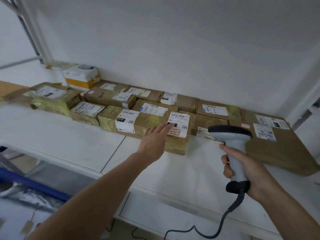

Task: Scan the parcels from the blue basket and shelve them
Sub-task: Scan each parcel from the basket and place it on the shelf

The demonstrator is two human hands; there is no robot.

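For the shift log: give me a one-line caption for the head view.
Left hand reaches to a taped parcel on the white shelf while the right hand holds a corded scanner.

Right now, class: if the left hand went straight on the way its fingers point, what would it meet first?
The left hand would most likely meet the white label on the taped parcel just ahead; its fingertips already look nearly on it.

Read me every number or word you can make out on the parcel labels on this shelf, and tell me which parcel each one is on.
"010": black tag on the white label of the tape-wrapped brown parcel.
"010-010-L30-551": white label of the taped brown box under the left hand.
"3-2-3": handwritten red-bordered sticker, same box.
"060": label on a rear brown cardboard box.
Everything else is too small or blurred.
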